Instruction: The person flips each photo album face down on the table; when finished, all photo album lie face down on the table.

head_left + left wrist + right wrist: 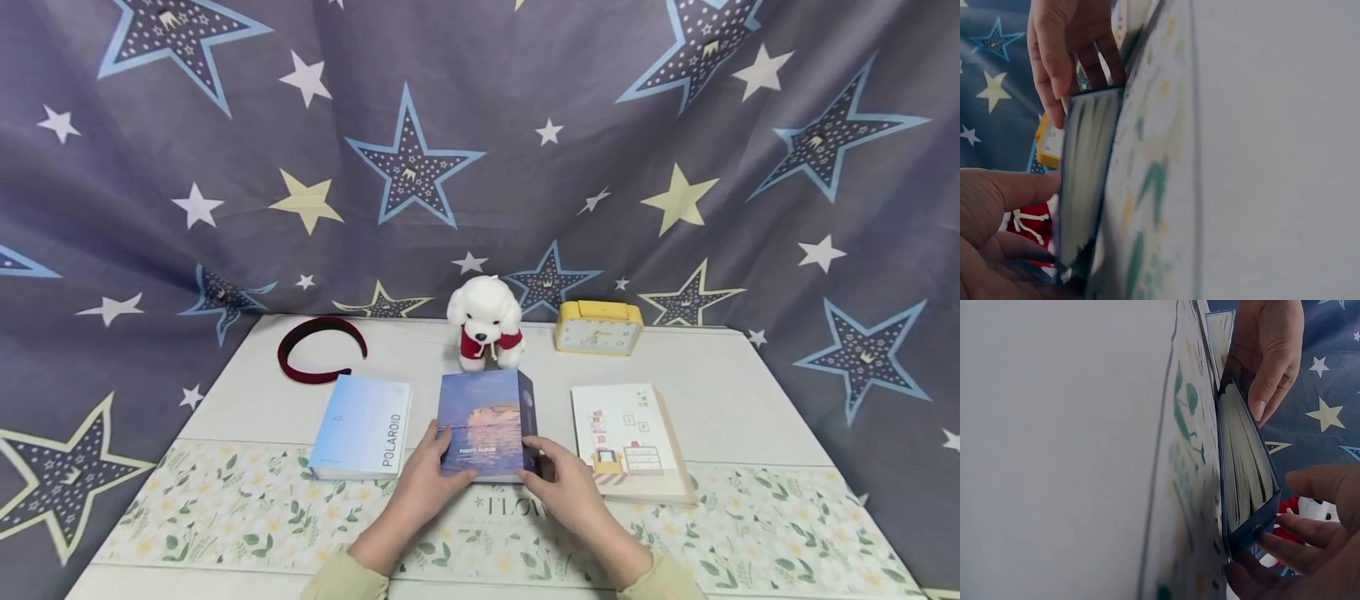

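A blue photo album with a sea-cliff cover lies at the middle of the table, its page edges facing the person. My left hand holds its left side, thumb by the lower front corner and fingers along the side edge. At the opposite side, my right hand grips the spine, fingertips against it and thumb near the lower corner. In the right wrist view, the right thumb is close beside the cover.
A light-blue Polaroid album lies left, and an illustrated white album right. Behind stand a white toy dog in red and a yellow alarm clock. A dark red headband lies back left. A star-patterned curtain hangs behind.
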`<state>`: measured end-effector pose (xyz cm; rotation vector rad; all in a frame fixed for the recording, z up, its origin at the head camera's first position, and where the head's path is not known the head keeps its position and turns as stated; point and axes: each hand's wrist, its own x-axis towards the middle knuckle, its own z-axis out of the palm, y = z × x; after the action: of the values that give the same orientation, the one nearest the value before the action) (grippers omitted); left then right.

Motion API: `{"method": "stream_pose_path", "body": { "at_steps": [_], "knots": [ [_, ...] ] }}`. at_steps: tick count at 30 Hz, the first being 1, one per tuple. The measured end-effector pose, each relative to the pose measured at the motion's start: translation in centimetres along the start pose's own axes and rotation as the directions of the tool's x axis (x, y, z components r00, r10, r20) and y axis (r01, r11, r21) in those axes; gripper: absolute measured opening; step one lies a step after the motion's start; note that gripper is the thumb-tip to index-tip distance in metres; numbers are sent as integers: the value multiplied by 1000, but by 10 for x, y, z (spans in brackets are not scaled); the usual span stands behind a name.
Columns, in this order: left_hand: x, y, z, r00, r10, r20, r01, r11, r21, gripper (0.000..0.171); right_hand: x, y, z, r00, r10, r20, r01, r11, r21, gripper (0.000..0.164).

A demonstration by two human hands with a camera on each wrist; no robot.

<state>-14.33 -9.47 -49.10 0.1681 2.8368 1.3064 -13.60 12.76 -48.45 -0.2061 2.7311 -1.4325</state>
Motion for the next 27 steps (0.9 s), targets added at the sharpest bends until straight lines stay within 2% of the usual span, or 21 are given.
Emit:
{"method": "stream_pose_path", "body": {
  "at_steps": [7,13,20,27],
  "knots": [
    [-2,5,-5,1000,-14,-17,14,1000,23,61,3,-9,3,998,-51,-23,52,997,60,40],
    [-4,3,-11,1000,-4,-19,4,1000,-5,52,6,-16,7,993,-104,-59,110,988,108,36],
    [-5,2,-25,999,0,-47,-2,999,-54,51,9,-25,17,986,-150,-77,160,975,152,36],
    [-3,-5,-47,991,3,-131,-10,999,-50,55,13,-32,27,984,-175,-18,175,967,187,37]
  ]
}}
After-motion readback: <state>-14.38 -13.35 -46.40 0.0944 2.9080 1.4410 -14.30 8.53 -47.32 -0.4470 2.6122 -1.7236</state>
